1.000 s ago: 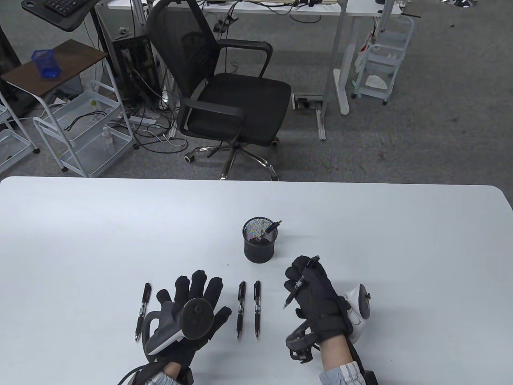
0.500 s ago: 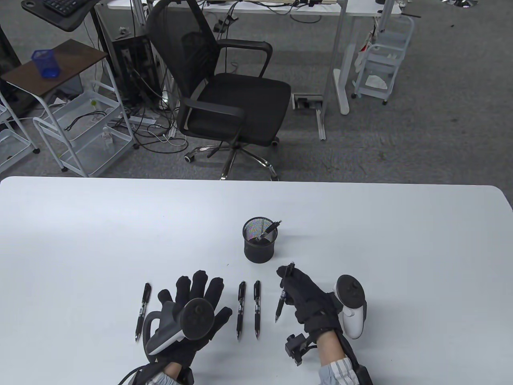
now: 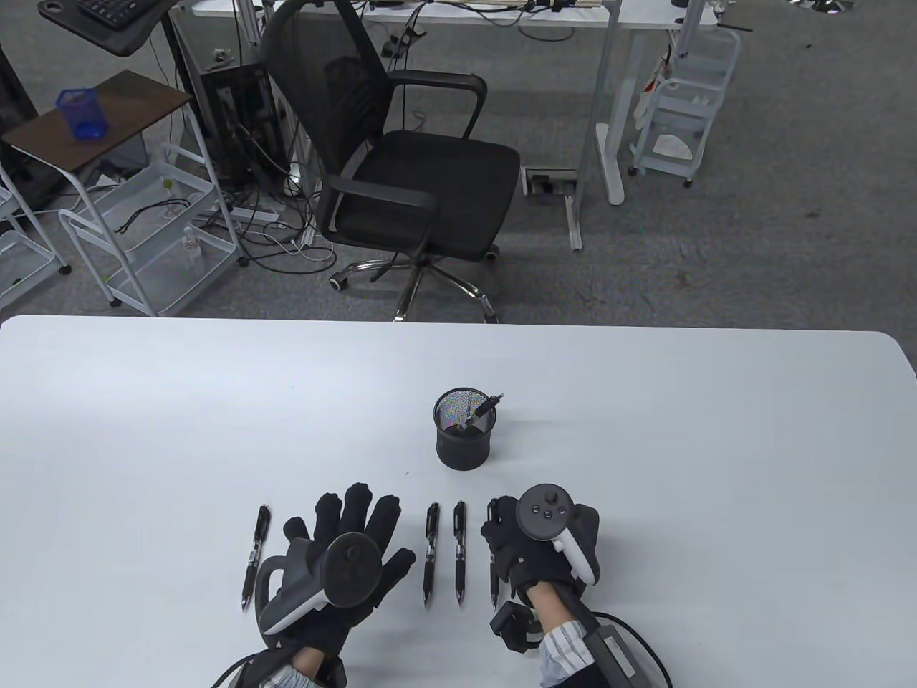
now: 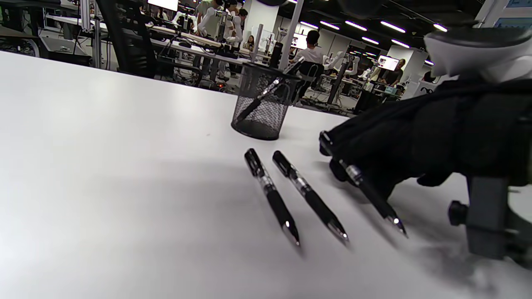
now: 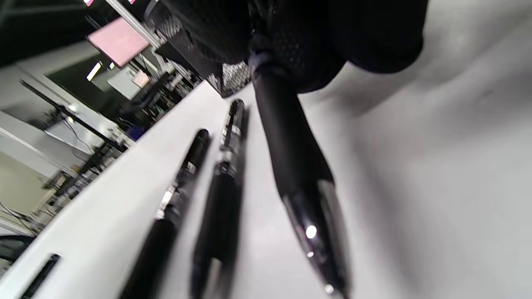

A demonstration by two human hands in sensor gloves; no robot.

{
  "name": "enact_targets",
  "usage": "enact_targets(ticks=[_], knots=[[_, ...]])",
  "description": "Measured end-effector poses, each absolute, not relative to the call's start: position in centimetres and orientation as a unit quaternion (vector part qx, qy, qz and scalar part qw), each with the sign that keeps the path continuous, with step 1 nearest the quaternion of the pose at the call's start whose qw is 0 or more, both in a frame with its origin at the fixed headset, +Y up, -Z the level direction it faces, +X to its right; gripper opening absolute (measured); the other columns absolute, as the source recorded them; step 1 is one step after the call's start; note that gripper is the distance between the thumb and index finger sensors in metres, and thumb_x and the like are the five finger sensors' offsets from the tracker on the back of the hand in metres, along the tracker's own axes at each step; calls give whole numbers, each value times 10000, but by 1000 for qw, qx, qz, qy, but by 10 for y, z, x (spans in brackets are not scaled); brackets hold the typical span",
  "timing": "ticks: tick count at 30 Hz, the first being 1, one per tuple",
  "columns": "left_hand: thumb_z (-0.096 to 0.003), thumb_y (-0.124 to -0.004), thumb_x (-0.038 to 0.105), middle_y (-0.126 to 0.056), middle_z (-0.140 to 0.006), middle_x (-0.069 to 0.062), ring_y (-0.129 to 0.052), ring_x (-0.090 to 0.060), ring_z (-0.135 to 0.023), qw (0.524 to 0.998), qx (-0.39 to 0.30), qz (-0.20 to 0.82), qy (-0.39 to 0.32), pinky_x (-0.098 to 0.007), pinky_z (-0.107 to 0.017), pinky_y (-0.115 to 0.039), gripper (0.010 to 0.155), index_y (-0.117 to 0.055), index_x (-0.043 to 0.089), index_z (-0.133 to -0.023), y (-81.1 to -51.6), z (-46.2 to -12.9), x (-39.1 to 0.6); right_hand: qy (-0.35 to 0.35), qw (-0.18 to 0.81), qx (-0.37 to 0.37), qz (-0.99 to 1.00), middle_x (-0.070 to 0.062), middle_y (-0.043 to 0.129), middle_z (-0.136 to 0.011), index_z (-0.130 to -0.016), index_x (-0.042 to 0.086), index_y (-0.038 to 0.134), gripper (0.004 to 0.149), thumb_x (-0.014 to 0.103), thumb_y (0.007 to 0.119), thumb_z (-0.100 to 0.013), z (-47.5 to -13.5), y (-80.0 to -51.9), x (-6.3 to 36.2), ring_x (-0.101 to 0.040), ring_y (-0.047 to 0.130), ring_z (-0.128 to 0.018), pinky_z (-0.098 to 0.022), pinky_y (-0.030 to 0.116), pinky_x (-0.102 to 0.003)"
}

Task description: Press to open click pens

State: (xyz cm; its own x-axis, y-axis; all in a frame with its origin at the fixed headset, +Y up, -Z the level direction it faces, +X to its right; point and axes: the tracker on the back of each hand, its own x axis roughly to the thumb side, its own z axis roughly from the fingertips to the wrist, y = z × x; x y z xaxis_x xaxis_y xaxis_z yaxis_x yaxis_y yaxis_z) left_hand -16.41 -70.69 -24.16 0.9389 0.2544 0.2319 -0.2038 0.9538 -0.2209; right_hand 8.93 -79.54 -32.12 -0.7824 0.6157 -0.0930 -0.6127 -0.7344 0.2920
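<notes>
My right hand (image 3: 534, 548) grips a black click pen (image 3: 493, 577), palm down, low over the table with the tip towards me; the pen also shows in the left wrist view (image 4: 370, 195) and the right wrist view (image 5: 297, 174). Two black pens (image 3: 430, 552) (image 3: 459, 548) lie side by side just left of it. Another pen (image 3: 254, 555) lies left of my left hand (image 3: 344, 548), which rests flat on the table with fingers spread and holds nothing. A black mesh pen cup (image 3: 464, 430) behind holds one pen (image 3: 481, 411).
The white table (image 3: 645, 430) stretches wide around the pens. A black office chair (image 3: 401, 165) stands beyond the far edge. The cup also shows in the left wrist view (image 4: 264, 104).
My right hand has turned palm down and moved left and down towards the table with its pen, beside the two lying pens. The left hand has not moved.
</notes>
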Motion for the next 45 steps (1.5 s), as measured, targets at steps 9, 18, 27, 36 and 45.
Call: enact_targets(ticks=[9, 18, 27, 36, 45], knots=[[-713, -506, 576, -174, -1316, -240, -243, -636, -1138, 979, -103, 116, -132, -845, -689, -207, 696, -300, 226, -1277, -708, -242, -163, 172, 248, -4, 953, -287, 772, -878, -1134, -112, 501, 630, 202, 734, -640, -328, -800, 74, -294, 899, -584, -481, 815, -395], [-713, -505, 576, -172, -1316, -241, -243, -636, -1139, 979, -97, 120, -131, -846, -685, -204, 695, -300, 226, -1277, -706, -241, -164, 185, 220, -21, 958, -262, 764, -870, -1138, -76, 529, 624, 222, 755, -639, -332, -801, 71, -249, 907, -574, -476, 833, -373], [-712, -506, 577, -174, -1316, -239, -244, -636, -1139, 979, -98, 120, -132, -847, -684, -204, 697, -300, 225, -1278, -705, -241, -164, 177, 169, -26, 969, -223, 778, -841, -1128, -76, 532, 620, 224, 761, -636, -332, -801, 61, -227, 897, -549, -464, 827, -375], [-713, -505, 577, -173, -1316, -240, -246, -635, -1139, 979, -100, 119, -133, -846, -685, -204, 696, -302, 225, -1278, -705, -240, -164, 190, 164, -32, 967, -223, 747, -853, -1134, -77, 495, 627, 225, 744, -645, -331, -801, 59, -232, 871, -564, -479, 807, -389], [-714, -505, 576, -174, -1316, -238, -247, -636, -1139, 979, -100, 119, -133, -847, -683, -204, 694, -303, 225, -1278, -705, -240, -163, 192, 153, -28, 969, -234, 712, -863, -1141, -87, 458, 636, 228, 719, -654, -330, -802, 56, -234, 839, -571, -486, 784, -394]])
